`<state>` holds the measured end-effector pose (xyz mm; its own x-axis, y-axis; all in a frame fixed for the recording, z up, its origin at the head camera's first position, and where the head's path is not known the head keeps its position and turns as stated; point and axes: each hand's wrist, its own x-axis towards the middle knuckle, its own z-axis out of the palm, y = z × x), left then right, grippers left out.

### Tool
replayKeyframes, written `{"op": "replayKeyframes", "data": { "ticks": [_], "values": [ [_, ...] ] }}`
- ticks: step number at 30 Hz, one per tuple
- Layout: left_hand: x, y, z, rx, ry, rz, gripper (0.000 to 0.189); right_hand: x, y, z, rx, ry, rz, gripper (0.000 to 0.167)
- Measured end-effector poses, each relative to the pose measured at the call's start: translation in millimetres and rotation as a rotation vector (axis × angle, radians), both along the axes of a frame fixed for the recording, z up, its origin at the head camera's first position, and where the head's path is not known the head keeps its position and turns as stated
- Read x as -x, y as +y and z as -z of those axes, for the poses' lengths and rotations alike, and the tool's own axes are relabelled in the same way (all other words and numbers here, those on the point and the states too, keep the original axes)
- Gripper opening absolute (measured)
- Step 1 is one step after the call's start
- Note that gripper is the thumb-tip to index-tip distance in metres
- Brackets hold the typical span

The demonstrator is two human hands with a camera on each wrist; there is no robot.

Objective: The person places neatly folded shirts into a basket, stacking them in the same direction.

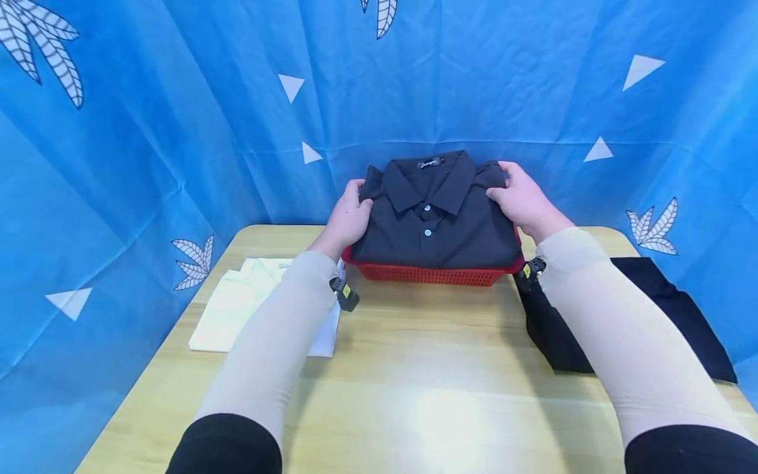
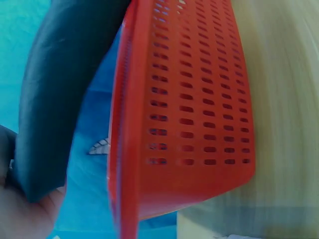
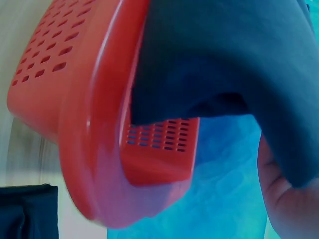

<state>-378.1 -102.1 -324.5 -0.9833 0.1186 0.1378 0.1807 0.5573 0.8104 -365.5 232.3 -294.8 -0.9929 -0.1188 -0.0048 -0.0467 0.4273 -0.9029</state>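
Note:
A dark folded collared shirt (image 1: pixel 426 224) with pale buttons is held by both hands over a red perforated plastic basket (image 1: pixel 432 275). On its left edge near the shoulder, the left hand (image 1: pixel 351 214) pinches the cloth between thumb and fingers. The right hand (image 1: pixel 524 201) grips the opposite shoulder edge in the same way. In the left wrist view the shirt (image 2: pixel 65 89) stands apart from the basket's rim (image 2: pixel 130 149). From the right wrist, part of the shirt (image 3: pixel 199 59) hangs within the rim, and the basket's inner wall (image 3: pixel 159 159) shows below it.
White folded clothing (image 1: pixel 237 309) lies on the table's left side, partly behind the left forearm. Black folded clothing (image 1: pixel 669 309) lies at the right, partly covered by the right forearm. A blue patterned curtain (image 1: pixel 503 79) hangs behind the wooden table (image 1: pixel 391 368).

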Motion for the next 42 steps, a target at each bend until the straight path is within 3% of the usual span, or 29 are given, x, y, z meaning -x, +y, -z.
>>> {"op": "replayKeyframes", "data": {
  "ticks": [12, 17, 22, 31, 42],
  "values": [
    [25.7, 9.3, 22.4, 0.070, 0.021, -0.061, 0.048, 26.9, -1.5, 20.7, -0.048, 0.056, 0.058, 0.067],
    [29.9, 7.3, 33.6, 0.116, 0.029, -0.078, 0.046, 26.9, -5.7, 30.0, -0.112, 0.044, 0.060, 0.066],
    [26.3, 13.8, 38.7, 0.170, 0.017, -0.100, 0.048, 24.4, -1.3, 41.1, -0.221, 0.039, 0.055, 0.067],
    [15.2, 26.6, 40.7, 0.379, 0.061, -0.098, 0.052, 20.0, 3.1, 61.3, -0.370, 0.110, 0.064, 0.065],
    [9.1, 38.4, 27.8, 0.602, 0.055, -0.040, 0.056, 10.4, 3.4, 51.4, -0.515, 0.105, 0.069, 0.068]
  ]
}}
